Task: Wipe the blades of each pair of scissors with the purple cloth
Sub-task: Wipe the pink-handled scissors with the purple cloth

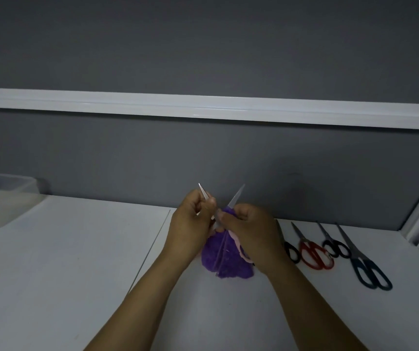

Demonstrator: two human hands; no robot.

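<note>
Two hands hold the open pink-handled steel scissors (236,197) above the middle of the white table (51,249): left hand (190,224) pinches the eleven-o'clock blade, right hand (251,231) wraps the soft, limp purple fluffy cloth (223,259) round the one-o'clock blade, stiff and sharp, likely safest held by its flats.

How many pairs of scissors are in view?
5. The pink-handled pair is in the left hand and right hand; four lie on the table: first black pair (half hidden), red pair, second black pair, teal pair.
</note>
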